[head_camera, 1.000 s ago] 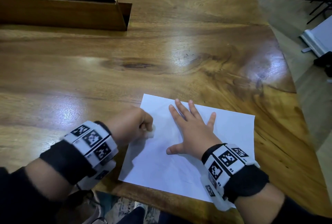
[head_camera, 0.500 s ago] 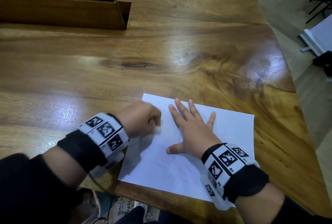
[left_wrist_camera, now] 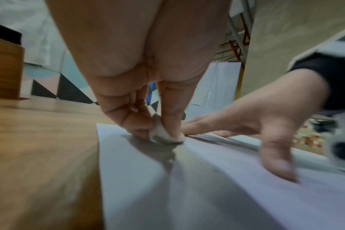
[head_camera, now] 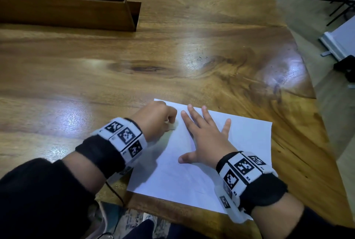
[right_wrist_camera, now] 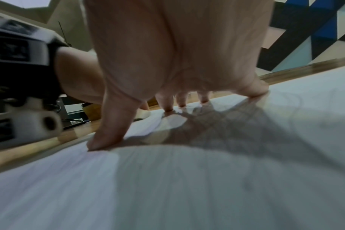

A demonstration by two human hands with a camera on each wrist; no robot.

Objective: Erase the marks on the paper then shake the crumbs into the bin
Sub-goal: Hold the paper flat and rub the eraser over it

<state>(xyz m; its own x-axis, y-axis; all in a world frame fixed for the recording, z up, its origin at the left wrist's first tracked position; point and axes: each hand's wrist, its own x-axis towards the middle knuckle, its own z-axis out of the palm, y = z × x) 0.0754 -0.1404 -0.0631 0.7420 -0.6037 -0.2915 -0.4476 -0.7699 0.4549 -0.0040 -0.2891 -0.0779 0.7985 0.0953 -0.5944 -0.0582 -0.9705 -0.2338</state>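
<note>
A white sheet of paper lies near the front edge of the wooden table. My left hand pinches a small white eraser between thumb and fingers and presses it on the paper's far left part. In the head view only a sliver of the eraser shows under the fist. My right hand lies flat on the paper with fingers spread, holding the sheet down just right of the eraser. Faint pencil lines show on the paper under the right palm.
A long wooden box stands at the table's far left. The table's right edge drops to the floor, where a white stand and black frame legs sit. No bin is in view.
My left hand with the eraser has slid forward and to the right along the paper, toward its far corner and closer to the right fingers. The right hand and the paper have stayed put.
</note>
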